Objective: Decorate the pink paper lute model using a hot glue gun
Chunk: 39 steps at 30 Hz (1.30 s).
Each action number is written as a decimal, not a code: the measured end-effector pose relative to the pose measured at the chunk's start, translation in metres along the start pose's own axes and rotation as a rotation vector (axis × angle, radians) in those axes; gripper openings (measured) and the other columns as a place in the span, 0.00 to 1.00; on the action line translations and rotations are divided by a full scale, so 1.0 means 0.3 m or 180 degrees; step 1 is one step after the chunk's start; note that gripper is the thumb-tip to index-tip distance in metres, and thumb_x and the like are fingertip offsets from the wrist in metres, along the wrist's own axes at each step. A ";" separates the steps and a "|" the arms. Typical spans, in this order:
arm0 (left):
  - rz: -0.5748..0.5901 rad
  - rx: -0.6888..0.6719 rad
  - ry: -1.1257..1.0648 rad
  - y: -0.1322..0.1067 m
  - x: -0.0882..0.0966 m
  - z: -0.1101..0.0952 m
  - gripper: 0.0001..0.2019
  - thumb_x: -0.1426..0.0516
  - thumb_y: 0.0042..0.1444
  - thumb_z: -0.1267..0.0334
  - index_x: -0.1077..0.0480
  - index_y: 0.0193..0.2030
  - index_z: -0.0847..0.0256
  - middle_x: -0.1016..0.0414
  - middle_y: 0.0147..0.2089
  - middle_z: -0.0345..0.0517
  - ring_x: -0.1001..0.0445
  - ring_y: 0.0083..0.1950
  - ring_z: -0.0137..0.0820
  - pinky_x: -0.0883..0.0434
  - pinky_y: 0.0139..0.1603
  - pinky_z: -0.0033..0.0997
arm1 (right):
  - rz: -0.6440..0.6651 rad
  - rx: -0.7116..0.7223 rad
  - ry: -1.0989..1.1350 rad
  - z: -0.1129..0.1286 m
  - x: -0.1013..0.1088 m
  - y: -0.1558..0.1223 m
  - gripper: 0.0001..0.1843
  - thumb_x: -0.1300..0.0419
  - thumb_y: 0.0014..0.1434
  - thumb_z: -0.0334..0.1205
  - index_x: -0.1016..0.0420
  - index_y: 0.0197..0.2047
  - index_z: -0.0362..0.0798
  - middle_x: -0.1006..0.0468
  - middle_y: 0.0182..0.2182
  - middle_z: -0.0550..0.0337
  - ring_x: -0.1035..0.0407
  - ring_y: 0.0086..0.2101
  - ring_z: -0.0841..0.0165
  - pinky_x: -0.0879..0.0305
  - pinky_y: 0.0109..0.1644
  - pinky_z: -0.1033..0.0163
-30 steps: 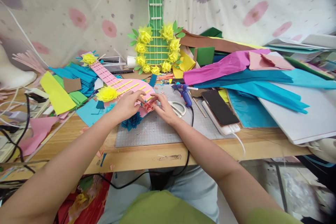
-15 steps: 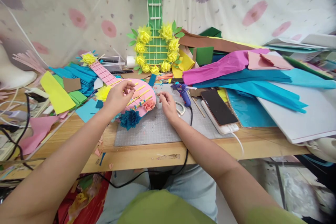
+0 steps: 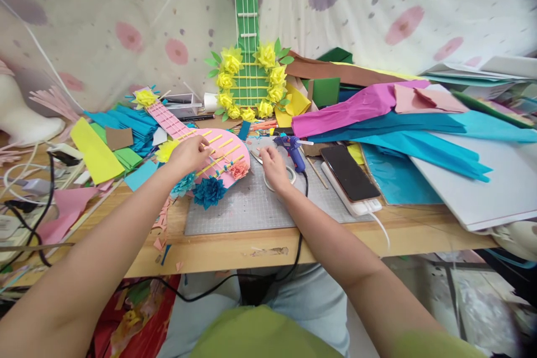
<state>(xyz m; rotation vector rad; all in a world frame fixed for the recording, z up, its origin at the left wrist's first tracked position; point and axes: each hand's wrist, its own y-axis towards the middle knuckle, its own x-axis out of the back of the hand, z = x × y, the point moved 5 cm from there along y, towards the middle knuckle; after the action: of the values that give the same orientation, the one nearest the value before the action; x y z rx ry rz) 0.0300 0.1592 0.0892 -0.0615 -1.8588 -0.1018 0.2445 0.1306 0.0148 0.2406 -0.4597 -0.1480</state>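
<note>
A pink paper guitar [image 3: 229, 148] with yellow strips and paper flowers lies tilted on the grey cutting mat [image 3: 243, 215]. My left hand [image 3: 188, 155] is over its body, thumb and fingertips drawn together; whatever they pinch is too small to make out. A dark blue paper flower [image 3: 210, 192] and a coral flower [image 3: 239, 169] sit along the guitar's lower edge. Right of the guitar, my right hand [image 3: 274, 168] is closed over the middle of white-handled scissors [image 3: 292, 174]. Their blade shows left of my fingers, and the hand partly hides the handles.
A purple glue gun [image 3: 294, 152] rests just beyond my right hand, its black cord running off the table edge. Further right are a phone [image 3: 349, 171] on a white power strip [image 3: 356, 201] and piled coloured paper. A green paper guitar [image 3: 247, 56] stands behind.
My left hand has lowered toward the guitar, its fingers drawing closer together. The right hand has shifted slightly right, and more of the scissors now shows around it.
</note>
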 end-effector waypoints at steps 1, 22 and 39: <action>0.0077 -0.0055 0.0059 0.003 -0.021 -0.003 0.15 0.46 0.50 0.54 0.30 0.41 0.60 0.26 0.37 0.48 0.28 0.37 0.37 0.35 0.36 0.32 | 0.0048 -0.0058 -0.0194 0.012 0.014 -0.002 0.16 0.56 0.62 0.44 0.33 0.30 0.48 0.30 0.24 0.60 0.37 0.28 0.68 0.44 0.33 0.65; 0.0077 -0.0080 0.0063 0.019 -0.046 0.022 0.16 0.43 0.47 0.51 0.29 0.37 0.61 0.23 0.35 0.47 0.27 0.38 0.38 0.33 0.37 0.34 | 0.0482 -0.0764 -0.2557 -0.114 0.347 -0.018 0.23 0.45 0.53 0.62 0.31 0.30 0.48 0.25 0.30 0.52 0.30 0.35 0.59 0.42 0.34 0.62; 0.0022 -0.0721 0.0110 0.035 -0.077 -0.013 0.06 0.42 0.47 0.60 0.28 0.32 0.58 0.22 0.37 0.44 0.27 0.40 0.36 0.33 0.42 0.33 | -0.0513 -0.0179 -0.1528 -0.232 0.221 0.031 0.28 0.39 0.50 0.50 0.37 0.48 0.42 0.29 0.46 0.40 0.34 0.49 0.51 0.38 0.51 0.47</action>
<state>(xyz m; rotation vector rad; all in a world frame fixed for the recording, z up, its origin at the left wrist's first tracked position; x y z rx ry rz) 0.0414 0.1694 0.0686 -0.2217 -1.8056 -0.3068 0.3357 0.1404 -0.0154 0.1857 -0.9120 -0.3802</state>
